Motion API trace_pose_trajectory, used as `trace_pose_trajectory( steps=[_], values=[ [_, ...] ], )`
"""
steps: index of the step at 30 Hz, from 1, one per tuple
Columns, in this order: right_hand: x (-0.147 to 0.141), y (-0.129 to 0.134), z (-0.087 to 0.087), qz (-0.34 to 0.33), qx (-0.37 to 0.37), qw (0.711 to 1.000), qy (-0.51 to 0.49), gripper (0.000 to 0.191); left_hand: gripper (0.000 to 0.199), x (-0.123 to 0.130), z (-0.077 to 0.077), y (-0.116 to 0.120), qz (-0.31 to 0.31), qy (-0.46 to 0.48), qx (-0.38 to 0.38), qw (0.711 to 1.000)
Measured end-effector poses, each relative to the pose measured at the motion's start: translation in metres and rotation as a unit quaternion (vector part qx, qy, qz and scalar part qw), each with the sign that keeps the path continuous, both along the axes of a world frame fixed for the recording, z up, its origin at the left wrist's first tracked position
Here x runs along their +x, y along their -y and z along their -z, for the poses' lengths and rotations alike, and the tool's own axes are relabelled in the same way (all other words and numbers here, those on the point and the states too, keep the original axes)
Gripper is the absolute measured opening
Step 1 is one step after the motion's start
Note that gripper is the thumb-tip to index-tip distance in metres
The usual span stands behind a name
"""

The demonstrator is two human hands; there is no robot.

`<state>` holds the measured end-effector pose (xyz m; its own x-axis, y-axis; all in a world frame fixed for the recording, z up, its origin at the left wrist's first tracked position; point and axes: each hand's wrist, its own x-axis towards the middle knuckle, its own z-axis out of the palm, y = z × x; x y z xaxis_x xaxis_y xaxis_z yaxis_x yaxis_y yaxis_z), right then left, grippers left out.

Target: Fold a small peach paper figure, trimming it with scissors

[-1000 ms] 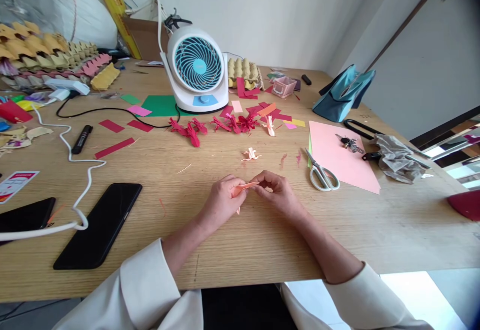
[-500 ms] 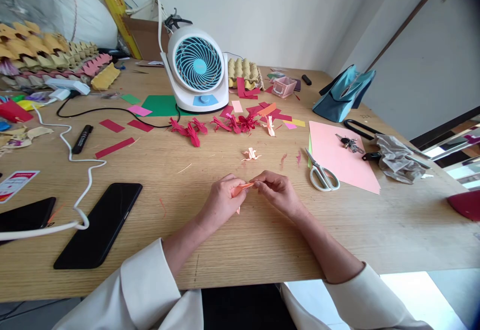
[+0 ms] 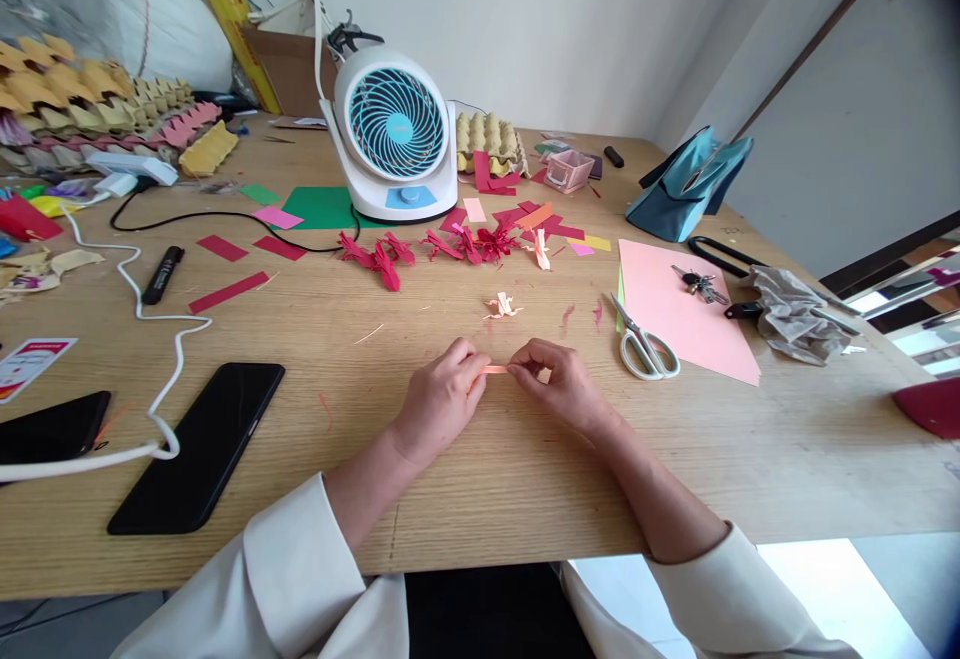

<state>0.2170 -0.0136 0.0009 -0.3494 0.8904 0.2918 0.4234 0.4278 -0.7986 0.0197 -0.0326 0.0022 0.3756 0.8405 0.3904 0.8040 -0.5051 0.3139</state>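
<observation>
Between my hands is a narrow folded piece of orange paper (image 3: pixel 496 369), mostly covered by my fingers. My left hand (image 3: pixel 444 394) is closed around its left part, thumb and fingers pressed together. My right hand (image 3: pixel 556 384) pinches its right end between thumb and fingertips. Just beyond my hands lies a small pale pink folded paper figure (image 3: pixel 503 306) with thin legs. Another pale paper figure (image 3: pixel 541 250) sits farther back, beside a row of crimson folded paper figures (image 3: pixel 384 264).
White-handled scissors (image 3: pixel 646 351) lie right of my hands, against pink paper sheets (image 3: pixel 675 309) with keys (image 3: pixel 701 285) on top. A black phone (image 3: pixel 199 449) and white cable (image 3: pixel 180 369) are at left. A white fan (image 3: pixel 397 139) stands behind, near cut paper strips (image 3: pixel 229 292).
My left hand has turned and closed further over the orange paper, so less of it shows and its lower tip is hidden. My right hand keeps its pinch nearly in place.
</observation>
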Motion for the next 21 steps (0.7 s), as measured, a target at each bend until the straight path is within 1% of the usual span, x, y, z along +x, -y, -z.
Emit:
trace_pose_trajectory(
  steps=[3, 6, 12, 15, 17, 18, 21],
  values=[
    [-0.0006, 0.0003, 0.0011, -0.009, 0.047, 0.997, 0.055, 0.013, 0.018, 0.0009, -0.0004, 0.0016, -0.004, -0.056, 0.004, 0.998],
    [-0.0010, 0.0006, 0.0042, -0.010, 0.077, 0.990, 0.118, 0.015, 0.017, 0.0029, -0.0005, 0.0033, -0.005, -0.086, -0.007, 0.996],
    [-0.0007, 0.0015, 0.0080, 0.004, 0.143, 0.961, 0.237, 0.015, 0.013, 0.0071, 0.0003, 0.0056, -0.002, -0.098, -0.039, 0.994],
    [-0.0001, 0.0018, 0.0085, 0.008, 0.159, 0.944, 0.288, 0.016, 0.014, 0.0081, 0.0011, 0.0057, -0.002, -0.092, -0.046, 0.995],
    [0.0010, 0.0017, 0.0083, 0.011, 0.160, 0.940, 0.302, 0.016, 0.017, 0.0078, 0.0024, 0.0052, -0.002, -0.080, -0.046, 0.996],
    [0.0017, 0.0016, 0.0080, 0.014, 0.157, 0.942, 0.297, 0.016, 0.018, 0.0074, 0.0032, 0.0047, -0.002, -0.068, -0.046, 0.997],
    [0.0028, 0.0019, 0.0051, 0.027, 0.122, 0.967, 0.224, 0.018, 0.018, 0.0048, 0.0053, 0.0024, -0.001, -0.006, -0.047, 0.999]
  ],
)
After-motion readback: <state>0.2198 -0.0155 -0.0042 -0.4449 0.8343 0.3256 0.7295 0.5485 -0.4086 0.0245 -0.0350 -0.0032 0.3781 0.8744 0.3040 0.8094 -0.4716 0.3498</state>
